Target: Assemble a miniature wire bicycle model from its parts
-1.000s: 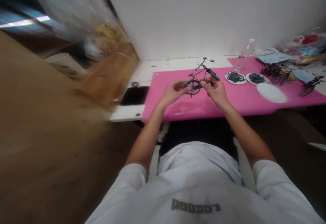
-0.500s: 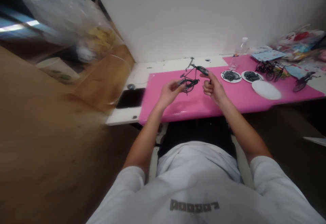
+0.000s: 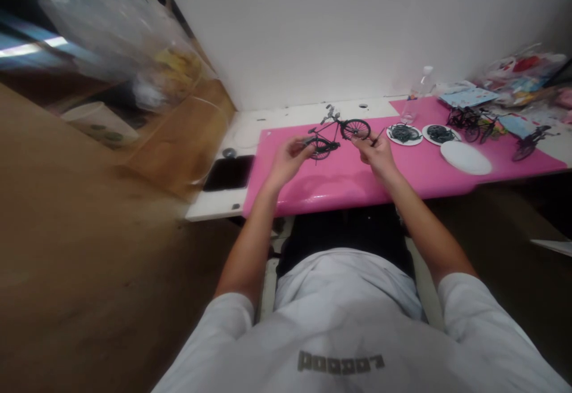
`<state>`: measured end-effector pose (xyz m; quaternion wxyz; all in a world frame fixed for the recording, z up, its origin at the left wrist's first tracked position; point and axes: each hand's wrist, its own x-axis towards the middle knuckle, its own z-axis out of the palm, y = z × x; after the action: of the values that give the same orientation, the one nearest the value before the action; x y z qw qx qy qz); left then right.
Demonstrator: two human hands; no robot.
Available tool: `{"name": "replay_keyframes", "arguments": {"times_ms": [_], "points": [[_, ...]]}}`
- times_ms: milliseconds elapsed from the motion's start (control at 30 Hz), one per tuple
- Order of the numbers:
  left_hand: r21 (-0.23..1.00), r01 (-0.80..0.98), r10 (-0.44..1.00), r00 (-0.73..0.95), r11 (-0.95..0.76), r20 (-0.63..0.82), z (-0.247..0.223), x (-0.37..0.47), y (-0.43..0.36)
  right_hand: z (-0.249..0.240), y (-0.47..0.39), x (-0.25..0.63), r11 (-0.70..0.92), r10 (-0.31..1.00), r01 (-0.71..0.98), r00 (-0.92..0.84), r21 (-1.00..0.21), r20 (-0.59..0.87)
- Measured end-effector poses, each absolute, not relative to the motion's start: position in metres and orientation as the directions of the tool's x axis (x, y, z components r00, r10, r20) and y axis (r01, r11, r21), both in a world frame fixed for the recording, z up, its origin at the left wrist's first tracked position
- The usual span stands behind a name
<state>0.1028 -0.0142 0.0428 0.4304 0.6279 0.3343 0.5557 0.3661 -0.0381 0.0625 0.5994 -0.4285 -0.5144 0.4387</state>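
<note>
I have the left hand (image 3: 289, 159) pinching the rear wheel (image 3: 320, 149) of a small dark bicycle (image 3: 333, 144), held up over the pink mat (image 3: 330, 187); from out here I see the right hand's (image 3: 379, 153) fingers gripping the front wheel (image 3: 356, 130) at its lower edge, a thin dark piece (image 3: 379, 136) (I can't make out what) jutting from them, and two white plates (image 3: 403, 144) of dark parts to the right
</note>
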Motion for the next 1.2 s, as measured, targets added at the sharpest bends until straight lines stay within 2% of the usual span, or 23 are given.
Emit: {"name": "replay_keyframes", "arguments": {"times_ms": [300, 533, 800, 933, 1033, 1200], "points": [[0.905, -0.001, 0.897, 0.131, -0.425, 0.421, 0.041, 0.095, -0.010, 0.050, -0.029, 0.373, 0.238, 0.971, -0.013, 0.040, -0.971, 0.237], [0.895, 0.078, 0.888, 0.193, -0.439, 0.418, 0.035, 0.085, -0.005, 0.057, -0.032, 0.383, 0.332, 0.932, 0.282, 0.046, -0.900, 0.359], [0.858, 0.222, 0.862, 0.338, -0.464, 0.379, 0.032, 0.087, -0.012, 0.058, -0.044, 0.387, 0.381, 0.924, 0.446, -0.166, -0.810, 0.344], [0.839, 0.260, 0.852, 0.371, -0.478, 0.370, 0.030, 0.091, -0.015, 0.056, -0.045, 0.385, 0.390, 0.916, 0.445, -0.273, -0.806, 0.293], [0.848, 0.260, 0.865, 0.346, -0.462, 0.365, 0.023, 0.095, -0.011, 0.058, -0.045, 0.386, 0.382, 0.919, 0.443, -0.275, -0.811, 0.282], [0.874, 0.221, 0.898, 0.195, -0.433, 0.395, 0.004, 0.102, 0.002, 0.074, -0.044, 0.399, 0.384, 0.921, 0.470, -0.255, -0.795, 0.294]]}}
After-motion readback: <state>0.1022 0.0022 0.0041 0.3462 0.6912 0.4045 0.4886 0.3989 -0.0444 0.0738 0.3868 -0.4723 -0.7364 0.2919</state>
